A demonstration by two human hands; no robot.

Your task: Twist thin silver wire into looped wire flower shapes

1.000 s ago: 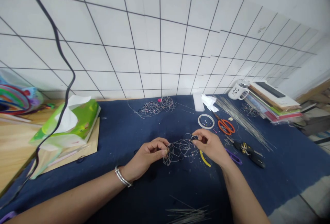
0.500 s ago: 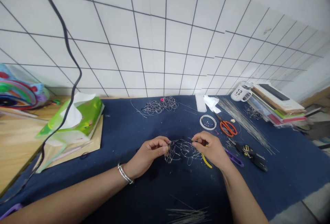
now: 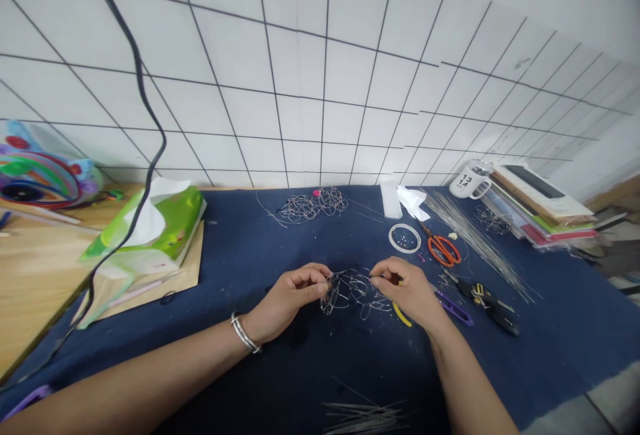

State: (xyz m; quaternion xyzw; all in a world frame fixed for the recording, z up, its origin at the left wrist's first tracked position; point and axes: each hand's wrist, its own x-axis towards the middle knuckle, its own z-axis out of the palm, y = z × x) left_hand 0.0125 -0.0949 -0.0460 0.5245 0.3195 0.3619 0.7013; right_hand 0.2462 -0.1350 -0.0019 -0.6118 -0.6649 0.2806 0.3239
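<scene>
The tissue pack (image 3: 173,225) sits off at the left, presumably out of the way. The left hand (image 3: 293,298) pinches one end of the wire tangle (image 3: 356,289), thumb and fingers closed, perhaps to steady it. That tangle is between both hands, on or just above the blue cloth (image 3: 240,248); I can't tell which. The right hand (image 3: 407,289) has thumb and forefinger pinched on its other end, probably to spread the loops. Further right lie orange scissors (image 3: 444,250), seemingly within easy reach.
</scene>
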